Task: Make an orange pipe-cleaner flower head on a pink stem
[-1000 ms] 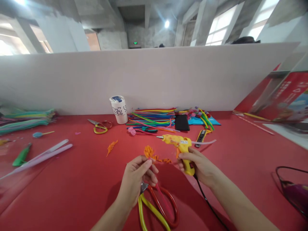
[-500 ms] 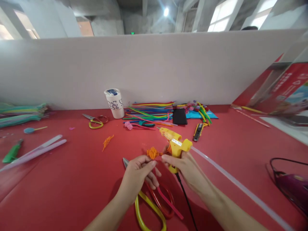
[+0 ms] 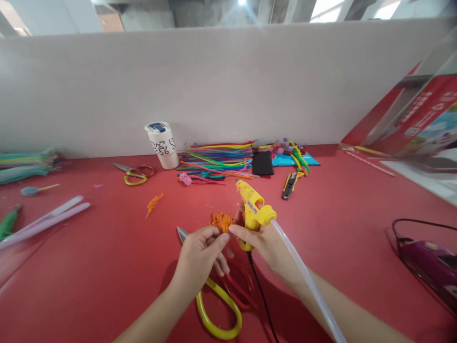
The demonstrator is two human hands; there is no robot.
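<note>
My left hand (image 3: 200, 250) is closed in a pinch on a pink pipe cleaner (image 3: 240, 287), whose free end trails down to the right. A fuzzy orange tuft (image 3: 222, 222) sits at its fingertips, and my right thumb touches the tuft too. My right hand (image 3: 263, 242) is wrapped round a yellow hot glue gun (image 3: 249, 195), nozzle pointing up and left, with a long clear glue stick (image 3: 303, 271) out of its back. Under both hands lie large scissors (image 3: 217, 334) with yellow and red handles. How the tuft meets the pipe cleaner is hidden by my fingers.
Beyond my hands are small scissors (image 3: 135, 177), a white cup (image 3: 163, 147), bundled pipe cleaners (image 3: 217, 157), a black flat object (image 3: 263, 163) and a utility knife (image 3: 289, 186). An orange scrap (image 3: 153, 206) lies left. A purple device (image 3: 432, 264) with a cord is right.
My right thumb has come in against the orange tuft, closer to my left fingertips. The glue gun has tilted more upright, its stick swinging down. The view has dipped slightly.
</note>
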